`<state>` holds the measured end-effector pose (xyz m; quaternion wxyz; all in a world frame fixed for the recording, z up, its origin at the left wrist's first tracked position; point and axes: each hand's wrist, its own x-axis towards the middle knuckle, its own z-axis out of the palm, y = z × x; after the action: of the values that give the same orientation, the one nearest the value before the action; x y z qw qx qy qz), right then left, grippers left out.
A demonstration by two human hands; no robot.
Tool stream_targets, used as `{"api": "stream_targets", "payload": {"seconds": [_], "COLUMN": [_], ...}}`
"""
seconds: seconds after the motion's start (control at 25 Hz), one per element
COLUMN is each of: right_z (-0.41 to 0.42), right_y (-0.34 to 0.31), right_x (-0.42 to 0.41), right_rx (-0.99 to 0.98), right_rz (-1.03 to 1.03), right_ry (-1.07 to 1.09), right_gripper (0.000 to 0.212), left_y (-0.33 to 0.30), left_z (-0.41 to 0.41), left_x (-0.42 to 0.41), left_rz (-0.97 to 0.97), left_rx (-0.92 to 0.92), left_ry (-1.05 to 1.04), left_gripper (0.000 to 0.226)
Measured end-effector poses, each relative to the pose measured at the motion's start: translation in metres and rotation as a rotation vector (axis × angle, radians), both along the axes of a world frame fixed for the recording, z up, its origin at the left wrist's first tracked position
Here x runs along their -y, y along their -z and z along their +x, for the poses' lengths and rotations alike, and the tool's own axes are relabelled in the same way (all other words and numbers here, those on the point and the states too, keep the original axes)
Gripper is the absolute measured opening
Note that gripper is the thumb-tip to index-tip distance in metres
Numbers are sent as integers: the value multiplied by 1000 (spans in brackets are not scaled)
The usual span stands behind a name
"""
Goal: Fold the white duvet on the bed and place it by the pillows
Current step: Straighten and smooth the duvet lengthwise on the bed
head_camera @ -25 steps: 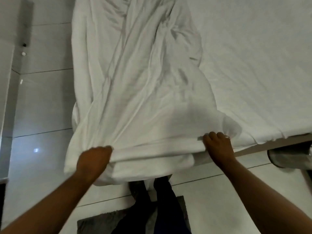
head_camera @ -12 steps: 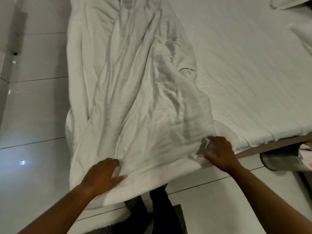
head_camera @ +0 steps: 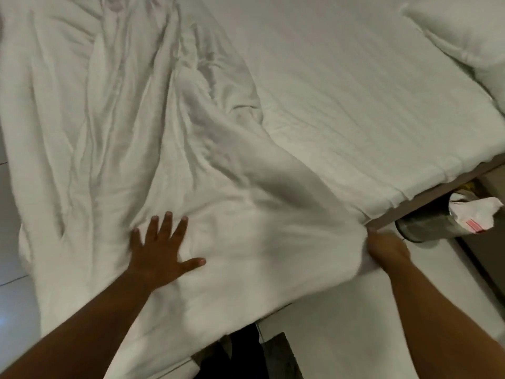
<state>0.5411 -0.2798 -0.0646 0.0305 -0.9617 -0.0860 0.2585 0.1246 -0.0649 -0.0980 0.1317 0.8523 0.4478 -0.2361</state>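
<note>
Two hands work the duvet [head_camera: 169, 149]: left hand [head_camera: 161, 255] lies flat, fingers spread, on its near end; right hand [head_camera: 386, 248], blurred, grips its right corner.

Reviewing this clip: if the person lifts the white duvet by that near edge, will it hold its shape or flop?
Probably flop: the duvet lies in deep creases and drapes over the bed's near edge. It looks puffy, so likely bulky but light for its size. The left hand, pressed flat, seems to dent it; the right hand bunches its corner, so it should gather easily.
</note>
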Motion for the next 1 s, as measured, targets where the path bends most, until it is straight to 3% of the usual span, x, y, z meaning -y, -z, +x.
{"api": "stream_targets", "payload": {"seconds": [0.08, 0.12, 0.32, 0.4, 0.48, 0.6, 0.72, 0.84, 0.92, 1.0], "right_z": [-3, -11, -51, -64, -66, -31, -15, -42, -58, -73], "right_y": [4, 7, -3, -1, 3, 12, 11, 4, -1, -7], "right_x": [48, 52, -33, -76, -108, -117, -118, -168, -219, -274], "right_rx": [-95, -92, 101, 117, 130, 124, 130, 232, 259, 212], "right_rz": [-200, -202, 260, 319, 284, 127, 0, 175, 425, 528], "right_ry": [129, 137, -137, -274, -405, -533, -405, -378, -474, -679], "right_gripper": [46, 45, 61, 68, 69, 53, 45, 35, 47, 61], "left_y": [10, 12, 15, 12, 10, 3, -22, -49, -56, -60], "left_z": [-4, -3, -1, -2, -3, -6, -9, -6, -1, 2], "left_x": [7, 10, 11, 10, 10, 2, -20, -72, -131, -195], "left_rz": [8, 10, 0, -12, -22, -25, -13, 188, 355, 396], "left_rx": [-52, -60, -37, -39, -47, 4, 122, 389, 480, 501], "left_ry": [-8, -7, -21, -16, -13, 18, 19, -99, -254, -585], "left_gripper": [117, 118, 121, 121, 118, 111, 106, 83, 62, 53]}}
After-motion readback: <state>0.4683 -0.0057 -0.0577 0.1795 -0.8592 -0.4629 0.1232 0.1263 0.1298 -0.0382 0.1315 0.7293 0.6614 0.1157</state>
